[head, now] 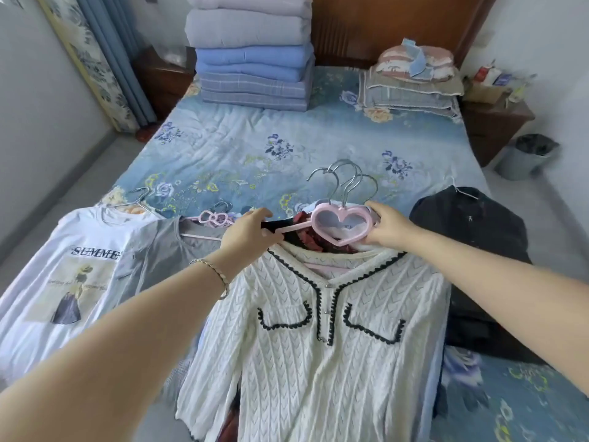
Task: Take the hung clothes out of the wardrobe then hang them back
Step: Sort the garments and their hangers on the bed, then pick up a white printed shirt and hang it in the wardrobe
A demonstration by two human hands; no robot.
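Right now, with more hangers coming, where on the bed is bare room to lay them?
The bedspread is bare mid-bed, between the quilt stack, the pillow pile and the hanger hooks. Its near edge is crowded: T-shirt, grey top, cardigan, black shirt.

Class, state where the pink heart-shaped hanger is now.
In the head view, the pink heart-shaped hanger sits centre-right, at the collar of the white knit cardigan, held by the right hand.

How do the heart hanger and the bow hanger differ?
The heart hanger has a large open heart at its neck; the bow hanger a small bow. The left hand and right hand grip the heart hanger; the bow hanger lies untouched in the grey top. Both are pink with metal hooks.
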